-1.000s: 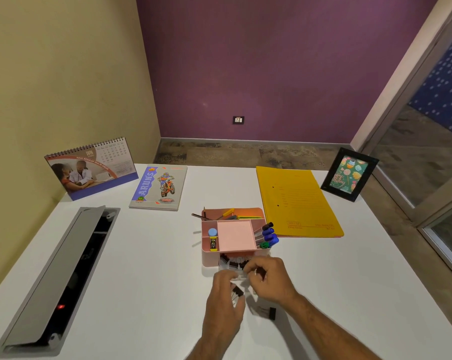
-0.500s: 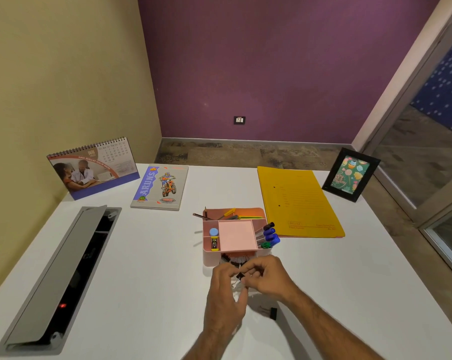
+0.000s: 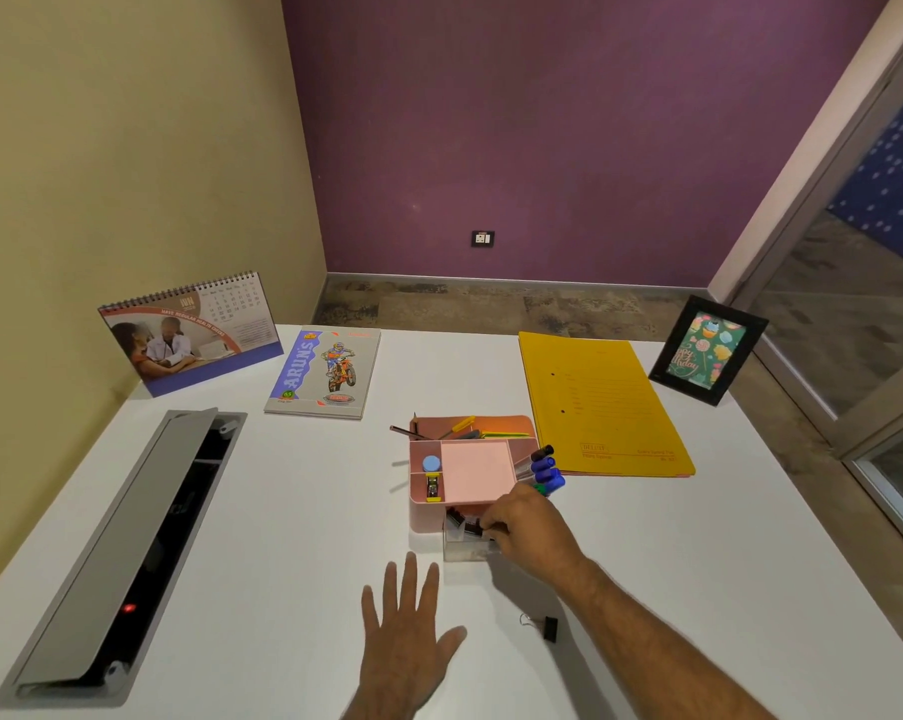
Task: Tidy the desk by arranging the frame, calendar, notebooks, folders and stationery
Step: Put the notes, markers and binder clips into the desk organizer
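Observation:
A pink desk organiser (image 3: 422,518) stands mid-desk with pencils, a pink pad and blue markers (image 3: 547,469) in it. Its clear drawer (image 3: 465,552) is pulled out toward me and holds black binder clips. My right hand (image 3: 530,530) is over that drawer, fingertips pinched on a black binder clip. My left hand (image 3: 407,634) lies flat and open on the desk just in front. Another binder clip (image 3: 545,627) lies loose by my right forearm. The calendar (image 3: 189,335), notebook (image 3: 325,374), yellow folder (image 3: 600,402) and picture frame (image 3: 706,350) line the far edge.
A grey cable hatch (image 3: 117,553) with its lid raised runs along the left side of the white desk (image 3: 283,511). The yellow wall is close on the left, and a glass partition is on the right beyond the desk edge.
My hands, which were together on a binder clip in front of the drawer, have parted. The left dropped back flat onto the desk; the right moved the clip forward into the drawer.

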A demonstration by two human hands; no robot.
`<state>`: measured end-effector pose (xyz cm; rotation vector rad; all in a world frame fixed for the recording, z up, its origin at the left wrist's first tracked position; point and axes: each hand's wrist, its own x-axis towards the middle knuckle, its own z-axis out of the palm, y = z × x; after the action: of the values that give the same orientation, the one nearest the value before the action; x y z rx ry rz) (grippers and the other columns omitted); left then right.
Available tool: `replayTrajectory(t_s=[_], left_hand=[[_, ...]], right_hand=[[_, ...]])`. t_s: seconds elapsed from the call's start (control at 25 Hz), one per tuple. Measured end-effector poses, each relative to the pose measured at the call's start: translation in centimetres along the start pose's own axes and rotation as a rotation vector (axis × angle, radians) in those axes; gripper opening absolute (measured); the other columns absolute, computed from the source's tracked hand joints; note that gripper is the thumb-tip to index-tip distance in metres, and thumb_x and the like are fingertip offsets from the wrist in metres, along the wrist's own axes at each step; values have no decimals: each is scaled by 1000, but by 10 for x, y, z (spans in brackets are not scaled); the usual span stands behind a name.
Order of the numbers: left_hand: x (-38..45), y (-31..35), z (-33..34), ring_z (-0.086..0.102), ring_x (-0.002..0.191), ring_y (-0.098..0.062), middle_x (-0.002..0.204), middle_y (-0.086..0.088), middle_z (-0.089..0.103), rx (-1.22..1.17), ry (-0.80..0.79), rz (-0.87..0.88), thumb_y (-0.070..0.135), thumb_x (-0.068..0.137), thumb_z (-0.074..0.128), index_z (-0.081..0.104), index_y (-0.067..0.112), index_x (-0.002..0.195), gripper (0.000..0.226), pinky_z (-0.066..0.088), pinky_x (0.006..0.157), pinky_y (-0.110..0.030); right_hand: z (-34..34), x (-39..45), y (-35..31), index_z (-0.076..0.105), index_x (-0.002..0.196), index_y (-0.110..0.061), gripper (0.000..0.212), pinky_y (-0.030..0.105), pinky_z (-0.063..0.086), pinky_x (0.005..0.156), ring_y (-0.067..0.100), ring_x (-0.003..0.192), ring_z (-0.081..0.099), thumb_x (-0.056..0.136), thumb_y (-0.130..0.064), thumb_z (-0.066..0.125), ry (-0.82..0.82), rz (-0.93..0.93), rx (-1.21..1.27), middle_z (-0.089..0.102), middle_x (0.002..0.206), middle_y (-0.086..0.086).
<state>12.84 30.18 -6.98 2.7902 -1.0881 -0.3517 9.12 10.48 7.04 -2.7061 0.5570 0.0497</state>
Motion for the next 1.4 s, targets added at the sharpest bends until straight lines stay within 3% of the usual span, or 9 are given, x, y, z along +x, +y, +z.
replayTrajectory(t_s=[0.16,0.28,0.48,0.64,0.84,1.0,1.16,1.28,1.4], left_hand=[[-1,-4,7,-10,151,-29,160,-9,11,28,43,32,73,91,14,33,21,149,80,-1,114,-56],[-2,-7,10,-8,151,-29,160,-10,11,31,36,43,72,92,16,36,22,148,78,2,113,-56],[-1,-7,12,-10,151,-30,162,-10,6,30,50,50,74,91,15,27,21,151,81,0,113,-57],[0,-5,10,-11,151,-29,160,-9,9,33,27,38,74,91,13,41,20,145,81,-3,114,-55],[0,-2,5,-13,151,-28,164,-6,-6,17,9,36,73,90,8,41,22,143,80,-9,115,-53],[1,-3,4,-14,151,-27,165,-5,-7,25,-91,42,75,89,10,44,23,141,80,-8,115,-52],[-4,6,-20,-12,151,-24,165,-3,11,-107,-44,15,79,86,17,35,33,149,80,-7,116,-52],[-12,17,-26,23,145,-16,147,17,38,-388,-13,52,71,87,44,47,35,139,63,12,119,-39],[-21,34,-41,49,116,-1,114,36,47,-676,84,109,60,83,64,65,34,119,44,39,101,-21]], right_hand=[[4,-2,-1,71,114,-23,25,23,47,92,21,109,58,91,-23,61,5,-28,-97,64,121,4],[7,-16,5,71,112,-24,24,27,51,95,15,107,60,91,-24,60,125,-49,36,69,117,-3],[31,-55,42,69,95,-26,15,12,45,66,-12,71,50,80,-29,66,297,86,296,67,91,-17],[51,-87,73,67,96,-30,25,23,53,71,-2,70,57,72,-38,71,157,199,279,61,88,-21],[66,-107,86,65,102,-31,45,20,47,80,1,87,56,62,-53,67,-41,172,111,55,92,-21],[61,-103,80,69,96,-28,29,25,49,81,8,89,58,70,-38,64,-102,201,94,60,92,-13],[60,-97,68,66,75,-29,20,29,52,67,11,68,60,61,-15,66,-67,299,274,66,73,-10],[61,-95,50,68,67,-27,21,30,48,56,8,53,56,59,-8,74,-22,370,485,67,61,-4],[54,-92,18,71,68,-12,24,21,44,47,6,45,52,59,10,79,50,418,809,62,52,-2]])
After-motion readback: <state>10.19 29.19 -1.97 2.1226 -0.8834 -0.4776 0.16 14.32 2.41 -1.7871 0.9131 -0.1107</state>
